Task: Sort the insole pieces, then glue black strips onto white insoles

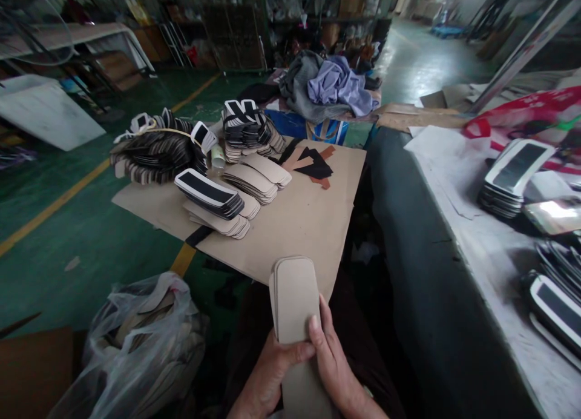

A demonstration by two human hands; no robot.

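Note:
Between my two hands is a stack of long beige cardboard pieces [297, 292] with rounded corners, held upright over my lap. My left hand [267, 370] wraps the stack's left side, its thumb lying across the front. On the right edge, my right hand [333, 358] grips with thumb in front and fingers along the side. Just beyond, on a cardboard-topped table [313, 225], lie more beige pieces [252, 180] in piles. A pile of black pieces with white borders [209, 192] rests on some of them.
Tied bundles of black pieces [158, 149] stand at the table's far left. Dark and brown scraps [313, 164] lie near its back. A clear plastic bag [149, 340] of beige pieces sits at lower left. To the right, a workbench [472, 225] carries more black-and-white stacks [512, 171].

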